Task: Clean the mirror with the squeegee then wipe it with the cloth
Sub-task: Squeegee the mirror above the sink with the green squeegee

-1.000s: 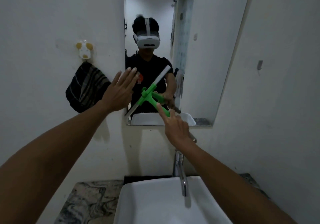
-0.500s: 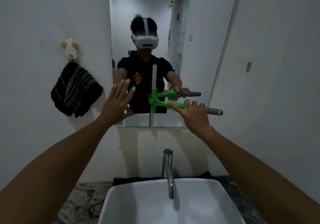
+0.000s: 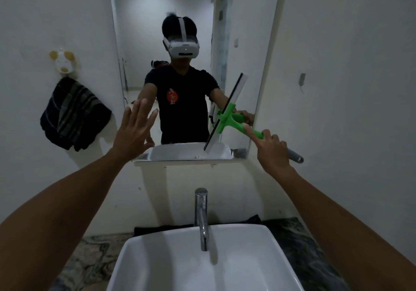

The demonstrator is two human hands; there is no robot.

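We stand at the mirror (image 3: 180, 32) on the white wall. Our right hand (image 3: 273, 151) is wrapped around the handle of the green squeegee (image 3: 231, 119), with the pointing finger stretched out along the handle. The grey end of the handle sticks out past the hand, to the right of the mirror. The squeegee's blade lies tilted on the glass in the mirror's lower right part, its top end leaning to the right and its bottom end close to the mirror's bottom edge. Our left hand (image 3: 135, 131) is flat and wide, fingers spread, at the mirror's lower left corner; we cannot tell if it touches the glass. It holds nothing. The dark striped cloth (image 3: 72, 115) hangs on the wall to the left of the mirror, under a small white and yellow hook (image 3: 63, 62). Below the mirror are a silver tap (image 3: 201, 214) and a white sink (image 3: 276, 245) on a marbled surface (image 3: 90, 261).
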